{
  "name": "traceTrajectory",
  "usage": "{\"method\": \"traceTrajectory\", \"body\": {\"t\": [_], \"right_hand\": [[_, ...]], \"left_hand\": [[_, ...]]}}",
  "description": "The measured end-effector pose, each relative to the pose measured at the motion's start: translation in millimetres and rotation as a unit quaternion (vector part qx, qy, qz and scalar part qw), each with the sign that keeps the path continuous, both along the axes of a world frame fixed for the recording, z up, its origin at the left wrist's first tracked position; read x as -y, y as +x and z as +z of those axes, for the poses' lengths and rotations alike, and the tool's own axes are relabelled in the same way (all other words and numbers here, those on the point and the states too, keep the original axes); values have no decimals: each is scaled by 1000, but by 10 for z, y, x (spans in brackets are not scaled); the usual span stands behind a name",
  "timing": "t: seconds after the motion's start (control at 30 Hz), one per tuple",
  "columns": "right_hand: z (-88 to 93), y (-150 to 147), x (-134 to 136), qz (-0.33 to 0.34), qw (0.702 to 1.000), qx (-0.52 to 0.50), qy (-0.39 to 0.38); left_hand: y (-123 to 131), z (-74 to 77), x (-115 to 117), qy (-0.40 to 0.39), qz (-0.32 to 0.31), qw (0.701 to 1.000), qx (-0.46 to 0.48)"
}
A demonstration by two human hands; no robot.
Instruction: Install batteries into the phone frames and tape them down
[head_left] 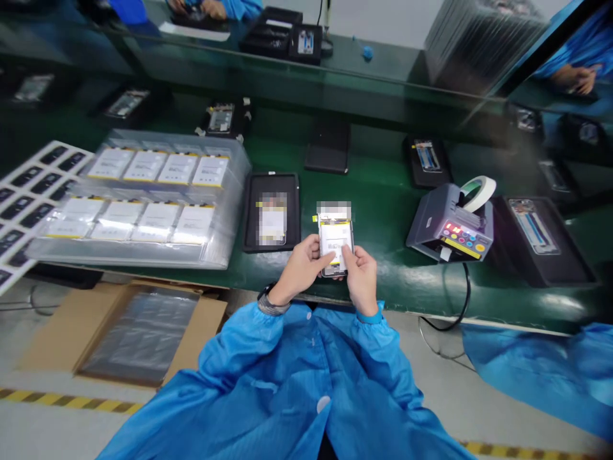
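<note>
Between my hands, above the near edge of the green bench, is an opened phone (336, 237) with a white battery in its frame. My left hand (302, 265) grips its left side, thumb lying on the battery's lower part. From the right, my right hand (361, 275) holds the other side, its thumb also pressed on the battery. The fingers beneath the phone are mostly hidden. A black tray (248, 220) to the left holds another opened phone (272, 225), partly blurred out. Clear plastic trays (220, 239) of white batteries are stacked farther left.
A tape dispenser (433, 223) with a lit panel stands on the right. Beyond are a black tray (328, 145) and several trays with phones on the belt. A label sheet (29, 191) lies far left; an open carton (110, 332) sits below. Co-workers' hands (577, 78) appear across the bench.
</note>
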State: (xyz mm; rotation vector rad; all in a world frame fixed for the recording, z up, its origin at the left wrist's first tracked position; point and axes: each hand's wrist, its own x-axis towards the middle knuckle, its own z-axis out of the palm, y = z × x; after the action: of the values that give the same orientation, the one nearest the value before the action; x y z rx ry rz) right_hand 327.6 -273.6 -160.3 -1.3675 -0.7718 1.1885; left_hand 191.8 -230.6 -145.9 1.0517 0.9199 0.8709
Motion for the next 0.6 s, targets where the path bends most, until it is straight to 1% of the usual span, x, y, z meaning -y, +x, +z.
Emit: {"method": "traceTrajectory", "body": {"t": [0.03, 0.07, 0.1, 0.13, 0.2, 0.23, 0.27, 0.3, 0.33, 0.4, 0.43, 0.5, 0.57, 0.6], "right_hand": [[1, 20, -75, 1, 1000, -1, 1], [11, 45, -161, 3, 1000, 1, 6], [28, 76, -255, 5, 1000, 6, 16], [47, 114, -350, 5, 999, 14, 29], [75, 206, -513, -8, 998, 42, 56], [77, 261, -565, -17, 996, 60, 66], [68, 318, -591, -25, 994, 79, 73], [48, 378, -590, -29, 992, 98, 78], [17, 438, -565, -27, 990, 116, 80], [-64, 553, -467, -22, 986, 149, 78], [-107, 606, -415, -29, 982, 168, 76], [-171, 705, -356, -64, 968, 234, 66], [-184, 805, -415, -107, 943, 310, 49], [-170, 857, -501, -123, 931, 342, 40]], "left_hand": [[-7, 5, -55, 1, -6, 1000, -13], [6, 15, -159, 8, -15, 1000, -26], [38, 31, -318, 22, -24, 999, -39], [87, 55, -530, 40, -30, 997, -61], [213, 132, -1085, 77, -19, 986, -145], [281, 185, -1402, 92, 7, 972, -217], [348, 246, -1722, 99, 43, 948, -300], [412, 311, -2027, 104, 65, 935, -333], [472, 377, -2302, 109, 73, 925, -356], [576, 485, -2730, 114, 74, 908, -396], [617, 520, -2879, 117, 69, 899, -416], [668, 556, -3069, 123, 63, 879, -457], [662, 579, -3170, 137, 65, 856, -494], [631, 601, -3209, 148, 66, 845, -510]]}}
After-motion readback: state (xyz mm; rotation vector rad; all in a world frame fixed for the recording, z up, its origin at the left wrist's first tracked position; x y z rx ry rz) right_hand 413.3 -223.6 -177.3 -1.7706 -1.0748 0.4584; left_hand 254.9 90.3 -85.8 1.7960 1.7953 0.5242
